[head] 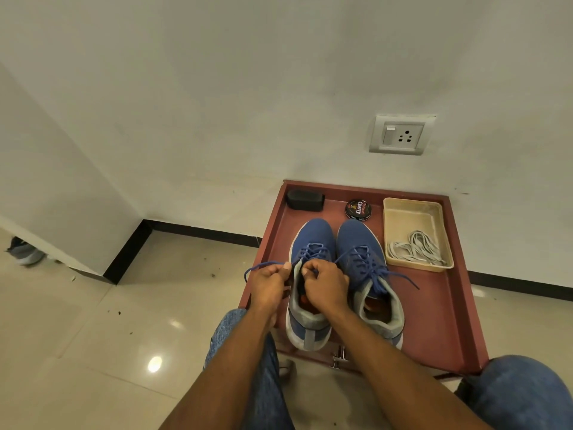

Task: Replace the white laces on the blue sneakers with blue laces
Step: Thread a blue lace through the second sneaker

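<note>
A person laced the left blue sneaker (pixel 307 274) on a red tray (pixel 434 305).
Left hand (pixel 268 285) and right hand (pixel 325 283) each pinched a blue lace (pixel 263 265) end, seemingly to tighten it; the white laces (pixel 415 248) lay discarded in a beige basket (pixel 412 206).

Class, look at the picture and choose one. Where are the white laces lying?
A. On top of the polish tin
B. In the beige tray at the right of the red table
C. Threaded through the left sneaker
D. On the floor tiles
B: the white laces lie in a loose bundle inside the beige tray, while both sneakers carry blue laces.
</note>
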